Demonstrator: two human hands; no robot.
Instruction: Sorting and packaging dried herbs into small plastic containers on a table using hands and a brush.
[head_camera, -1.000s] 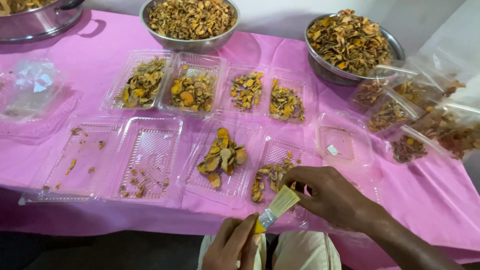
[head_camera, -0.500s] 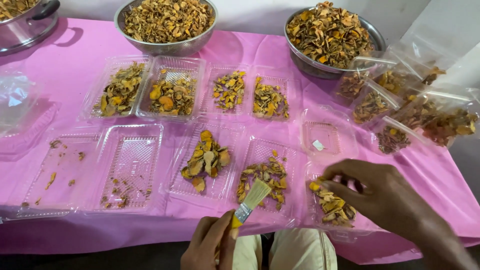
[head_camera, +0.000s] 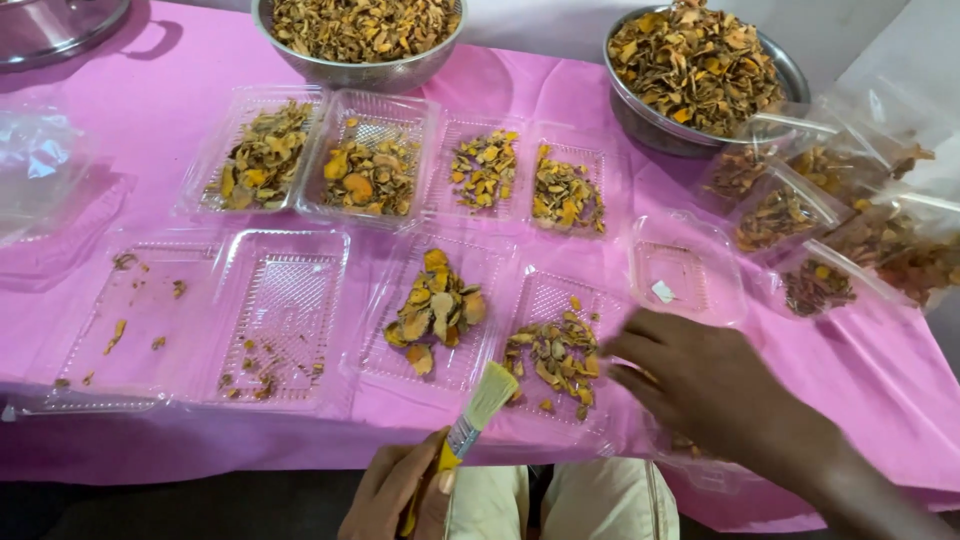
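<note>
Now the left hand (head_camera: 395, 495) stays wrapped round the yellow-handled brush (head_camera: 468, 425) at the table's near edge, while the right hand (head_camera: 715, 390), fingers loosely spread and empty, has slid left from the near-right tray toward the clear tray of dried slices (head_camera: 555, 352).

Near edge: clear trays (head_camera: 285, 320) packed side by side, no gaps btwn; far row of filled trays (head_camera: 370, 165) same; steel bowls (head_camera: 355, 35) block far side; bagged packs (head_camera: 850, 230) crowd right; open pink cloth (head_camera: 880, 380) near right, bare strip far left.
</note>
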